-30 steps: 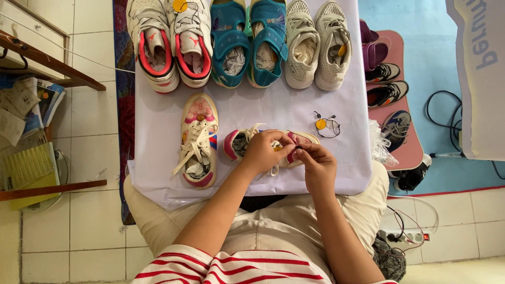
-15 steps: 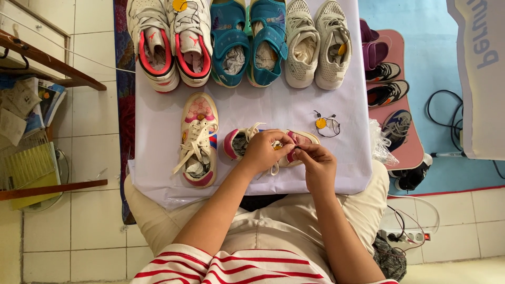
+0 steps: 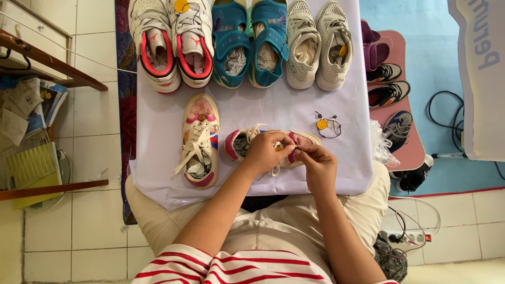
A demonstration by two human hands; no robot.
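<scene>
A small cream and pink sneaker (image 3: 241, 144) lies on its side on the white sheet (image 3: 263, 110) covering my lap. My left hand (image 3: 264, 153) curls over its middle and grips it. My right hand (image 3: 314, 162) pinches at the laces beside the toe, fingertips meeting my left thumb. Its mate, a cream sneaker with loose laces (image 3: 198, 141), stands upright to the left. A yellow round tag on a black string (image 3: 325, 125) rests just right of the held shoe.
Along the far edge stand a white and red pair (image 3: 171, 39), a teal sandal pair (image 3: 250, 42) and a cream mesh pair (image 3: 319, 44). More shoes (image 3: 388, 94) sit on a pink mat to the right. Wooden shelves with papers (image 3: 31, 115) stand left.
</scene>
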